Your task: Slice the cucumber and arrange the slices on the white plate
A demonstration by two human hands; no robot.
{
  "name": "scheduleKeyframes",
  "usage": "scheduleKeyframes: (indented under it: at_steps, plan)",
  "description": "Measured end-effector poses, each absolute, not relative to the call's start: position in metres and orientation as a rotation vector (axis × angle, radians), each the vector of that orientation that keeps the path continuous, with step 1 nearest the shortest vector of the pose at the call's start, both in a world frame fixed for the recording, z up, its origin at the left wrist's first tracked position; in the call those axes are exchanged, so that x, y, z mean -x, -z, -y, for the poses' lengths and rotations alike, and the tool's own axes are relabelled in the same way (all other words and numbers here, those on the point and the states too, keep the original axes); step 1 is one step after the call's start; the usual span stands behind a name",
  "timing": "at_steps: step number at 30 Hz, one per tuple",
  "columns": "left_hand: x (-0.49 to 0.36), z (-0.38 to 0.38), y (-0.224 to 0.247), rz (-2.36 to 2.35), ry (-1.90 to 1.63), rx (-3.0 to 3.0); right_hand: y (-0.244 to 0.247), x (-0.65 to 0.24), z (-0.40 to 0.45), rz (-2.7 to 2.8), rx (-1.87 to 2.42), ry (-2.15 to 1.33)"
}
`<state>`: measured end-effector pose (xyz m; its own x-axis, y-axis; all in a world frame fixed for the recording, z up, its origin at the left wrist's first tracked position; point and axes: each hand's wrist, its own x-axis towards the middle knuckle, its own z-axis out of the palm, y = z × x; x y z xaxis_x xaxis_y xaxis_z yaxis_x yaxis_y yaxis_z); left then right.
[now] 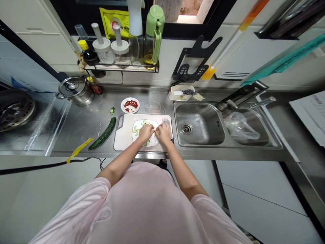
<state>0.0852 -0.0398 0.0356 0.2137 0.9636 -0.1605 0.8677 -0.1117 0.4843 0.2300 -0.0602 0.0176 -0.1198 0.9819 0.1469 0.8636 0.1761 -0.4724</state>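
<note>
Well within the cutting board (123,135), left hand (146,133) and right hand (163,133) pinch something (unclear what).

Cutting board (121,135) sits mid-frame on the steel counter (76,135), with a plate (153,142) on it holding cucumber slices (136,132). Long cucumber piece (103,134) lies just left of the board, small cucumber chunk (112,110) behind that. Small plate of dried berries (130,105) sits behind the board, lidded pot (75,91) further left against the back wall, stove grate (15,110) at far left. Double sink right of board: left basin (198,123) holds nothing visible but its drain (187,128), plastic bag (241,126) lies in the right basin. Caddy (180,93) sits behind the sink. Bottle shelf (122,67) hangs above the counter, upper middle.
</note>
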Motion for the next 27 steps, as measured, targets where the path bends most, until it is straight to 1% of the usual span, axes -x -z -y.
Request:
scheduleKeyframes:
  at_steps: [18,27]
  plan:
    - [-0.080,0.043,-0.043,-1.716,-0.309,-1.974,-0.034,-0.234,0.061,1.986,1.752,-0.443]
    - [-0.070,0.036,-0.050,-1.726,-0.477,-1.926,-0.047,-0.234,0.063,1.908,1.713,-0.437]
